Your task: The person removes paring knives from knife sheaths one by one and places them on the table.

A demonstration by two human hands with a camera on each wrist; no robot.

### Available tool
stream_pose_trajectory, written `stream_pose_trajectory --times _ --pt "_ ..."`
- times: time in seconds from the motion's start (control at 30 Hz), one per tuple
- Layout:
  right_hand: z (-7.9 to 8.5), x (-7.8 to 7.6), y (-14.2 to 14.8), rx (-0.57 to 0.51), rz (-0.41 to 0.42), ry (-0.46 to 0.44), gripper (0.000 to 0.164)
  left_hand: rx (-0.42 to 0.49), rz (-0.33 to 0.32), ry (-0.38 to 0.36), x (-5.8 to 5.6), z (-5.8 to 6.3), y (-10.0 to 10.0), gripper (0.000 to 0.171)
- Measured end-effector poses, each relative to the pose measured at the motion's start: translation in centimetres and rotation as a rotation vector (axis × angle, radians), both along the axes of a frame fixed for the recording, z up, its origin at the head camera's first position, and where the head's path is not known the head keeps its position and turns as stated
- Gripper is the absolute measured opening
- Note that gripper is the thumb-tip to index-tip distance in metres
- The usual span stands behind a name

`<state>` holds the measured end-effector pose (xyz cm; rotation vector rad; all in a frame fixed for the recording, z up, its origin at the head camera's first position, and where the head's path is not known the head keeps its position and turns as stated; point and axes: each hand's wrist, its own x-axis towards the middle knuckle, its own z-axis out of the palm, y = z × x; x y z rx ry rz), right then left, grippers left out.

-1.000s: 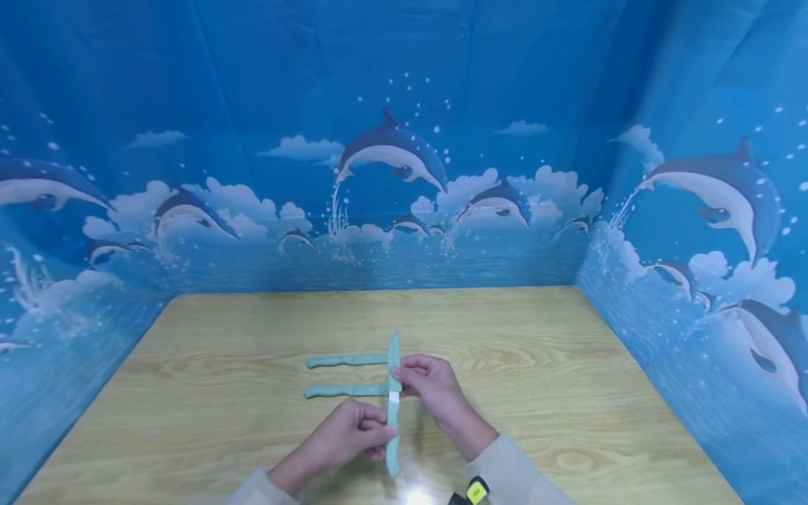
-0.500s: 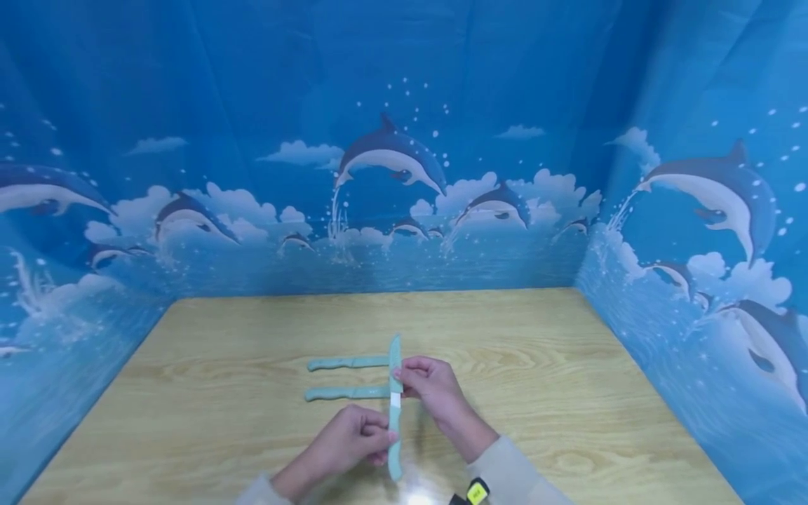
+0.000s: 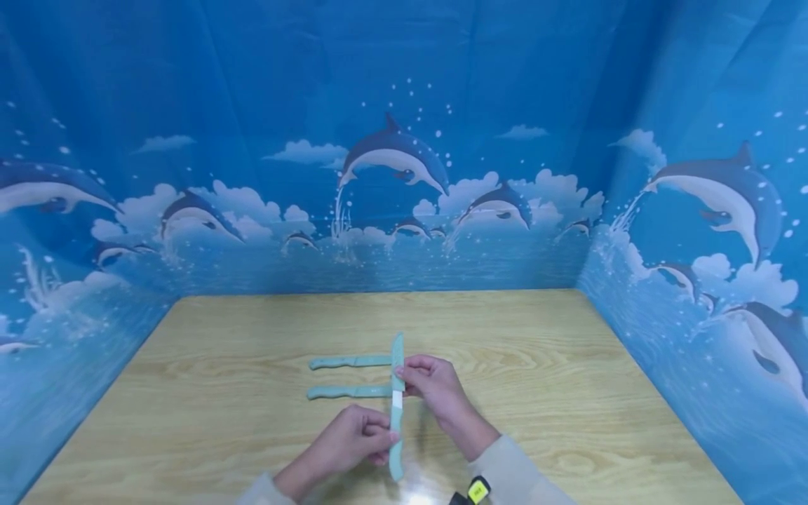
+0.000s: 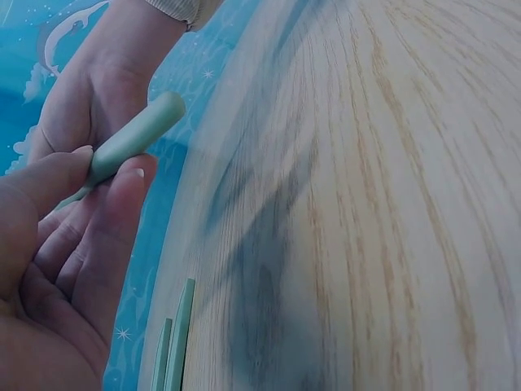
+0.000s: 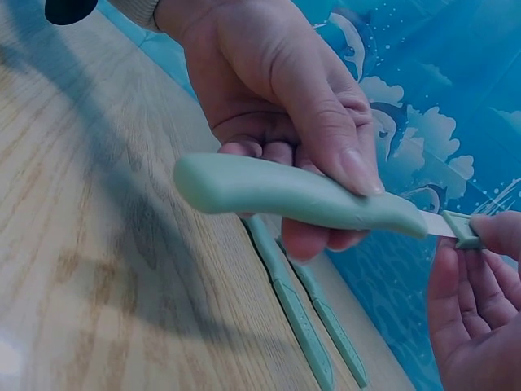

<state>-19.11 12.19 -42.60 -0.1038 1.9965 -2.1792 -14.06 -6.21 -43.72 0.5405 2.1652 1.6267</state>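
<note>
My left hand (image 3: 353, 438) pinches the handle (image 3: 395, 443) of a pale green knife between thumb and fingers. My right hand (image 3: 435, 391) pinches the green sheath (image 3: 398, 354) that covers most of its blade. A short strip of white blade (image 3: 397, 399) shows between handle and sheath. The knife is held above the table, pointing away from me. In the right wrist view the handle (image 5: 285, 191) runs from the left hand (image 5: 301, 90) towards the sheath's mouth (image 5: 464, 230), with my right thumb on it. In the left wrist view the handle's rounded butt (image 4: 159, 118) sticks out past the fingers.
Two more green knives in sheaths, a far one (image 3: 347, 362) and a near one (image 3: 344, 392), lie side by side on the wooden table (image 3: 536, 393), handles to the left. A black and yellow object (image 3: 477, 489) sits by the right sleeve. Dolphin-printed curtains (image 3: 252, 259) enclose the table.
Slightly more white blade shows between handle and sheath than a second ago. Both hands keep their grips in nearly the same place, and the two knives on the table have not moved.
</note>
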Motion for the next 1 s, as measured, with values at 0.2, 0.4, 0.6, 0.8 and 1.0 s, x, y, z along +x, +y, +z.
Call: stream_pose_trajectory --times 0.2,0.4,0.6,0.8,1.0 --pt "0.05 -0.12 0.07 0.005 -0.010 0.004 0.024 0.005 -0.005 -0.004 -0.03 0.02 -0.02 0.010" --pt "0.01 -0.22 0.11 -0.017 -0.015 -0.004 0.022 0.022 0.000 -0.018 0.01 -0.10 0.12 0.010" --pt "0.11 -0.37 0.13 -0.003 -0.019 -0.003 0.024 0.017 0.008 -0.019 0.02 -0.12 0.16 0.009" --pt "0.31 -0.51 0.11 -0.001 -0.027 -0.012 0.025 0.019 0.004 -0.016 -0.09 -0.08 0.07 0.009" --pt "0.38 -0.63 0.15 0.000 -0.033 -0.014 0.025 0.015 -0.008 -0.011 -0.20 -0.11 -0.01 0.009"
